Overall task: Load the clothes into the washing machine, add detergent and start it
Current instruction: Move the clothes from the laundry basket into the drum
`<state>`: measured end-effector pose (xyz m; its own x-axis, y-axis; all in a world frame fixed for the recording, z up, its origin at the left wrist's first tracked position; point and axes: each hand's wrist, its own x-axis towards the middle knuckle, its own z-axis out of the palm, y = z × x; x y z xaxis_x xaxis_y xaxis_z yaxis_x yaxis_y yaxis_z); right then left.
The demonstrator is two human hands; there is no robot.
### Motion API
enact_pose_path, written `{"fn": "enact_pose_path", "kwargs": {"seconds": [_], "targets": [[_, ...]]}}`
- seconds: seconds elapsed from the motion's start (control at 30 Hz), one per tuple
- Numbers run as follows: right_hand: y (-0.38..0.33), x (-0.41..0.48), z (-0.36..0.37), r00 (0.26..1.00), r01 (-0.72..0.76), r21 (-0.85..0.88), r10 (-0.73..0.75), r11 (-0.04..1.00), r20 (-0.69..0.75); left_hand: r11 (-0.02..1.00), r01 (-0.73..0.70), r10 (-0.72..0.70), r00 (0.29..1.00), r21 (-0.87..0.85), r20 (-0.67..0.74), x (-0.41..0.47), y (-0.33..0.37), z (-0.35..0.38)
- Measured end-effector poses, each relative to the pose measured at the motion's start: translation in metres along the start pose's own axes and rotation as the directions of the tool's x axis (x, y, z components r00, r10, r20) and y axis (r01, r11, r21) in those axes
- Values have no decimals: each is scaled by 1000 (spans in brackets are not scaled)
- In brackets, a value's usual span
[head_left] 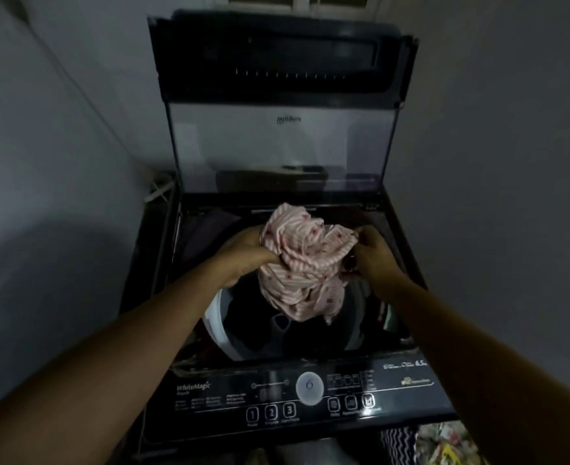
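Pink striped garment (305,260): soft, light, limp; bunched over drum (277,330). Left hand (243,253), right hand (374,253): each grip clenched on cloth edges; hold by gathered bunches.

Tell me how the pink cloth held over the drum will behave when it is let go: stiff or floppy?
Probably floppy: the cloth bunches in folds between the left hand and the right hand, and its lower end hangs limp over the drum. It looks light, so it should drop in softly and may catch on the rim.

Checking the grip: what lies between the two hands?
Head view: the bunched pink garment, gripped by left hand and right hand above the drum.
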<state>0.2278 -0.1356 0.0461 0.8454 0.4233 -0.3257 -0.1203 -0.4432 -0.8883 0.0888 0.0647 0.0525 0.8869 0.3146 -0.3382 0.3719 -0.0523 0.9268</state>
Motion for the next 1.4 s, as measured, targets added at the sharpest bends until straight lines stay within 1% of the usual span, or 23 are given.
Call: {"fn": "enact_pose_path", "kwargs": {"seconds": [0.07, 0.13, 0.17, 0.23, 0.3, 0.43, 0.5, 0.6, 0.67, 0.73, 0.87, 1.0, 1.07, 1.2, 1.3, 1.4], "targets": [[23, 11, 13, 999, -1, -108, 5, 994, 37, 992, 62, -72, 994, 107, 85, 9, -22, 2], [41, 16, 23, 992, 54, -263, -21, 963, 126, 966, 86, -117, 986, 244, 116, 21, -45, 5], [48, 20, 29, 988, 84, -371, -30, 925, 150, 939, 99, -149, 980, 329, 129, 29, -57, 6], [60, 27, 38, 979, 109, -563, 11, 819, 206, 878, 127, -233, 956, 462, 180, 42, -84, 8], [75, 36, 45, 962, 125, -668, 75, 734, 262, 841, 155, -320, 915, 518, 245, 54, -109, 11], [108, 52, 55, 909, 173, -774, 203, 609, 364, 762, 187, -458, 833, 620, 312, 69, -150, 21], [127, 58, 61, 870, 182, -802, 287, 569, 401, 722, 167, -488, 811, 671, 323, 74, -167, 31], [143, 62, 67, 801, 212, -836, 401, 507, 446, 699, 162, -518, 786, 697, 337, 75, -183, 41], [146, 63, 68, 791, 206, -846, 425, 492, 440, 659, 157, -560, 755, 736, 341, 75, -190, 43], [145, 61, 67, 809, 200, -836, 395, 510, 435, 640, 162, -577, 747, 751, 331, 73, -191, 43], [134, 54, 59, 849, 186, -809, 324, 558, 418, 671, 137, -499, 810, 729, 307, 72, -174, 37], [104, 43, 46, 883, 196, -803, 255, 564, 395, 728, 179, -450, 853, 662, 265, 66, -137, 31], [84, 38, 38, 904, 215, -803, 199, 555, 379, 747, 178, -413, 880, 641, 237, 64, -118, 29], [42, 24, 14, 914, 272, -784, 104, 558, 391, 765, 110, -298, 934, 635, 198, 55, -69, 30], [13, 8, -16, 941, 252, -768, 37, 589, 337, 801, 24, -161, 971, 598, 177, 44, -28, 41], [0, -8, -56, 960, 255, -758, -65, 601, 272, 829, -24, -72, 986, 558, 151, 32, 10, 63]]}}
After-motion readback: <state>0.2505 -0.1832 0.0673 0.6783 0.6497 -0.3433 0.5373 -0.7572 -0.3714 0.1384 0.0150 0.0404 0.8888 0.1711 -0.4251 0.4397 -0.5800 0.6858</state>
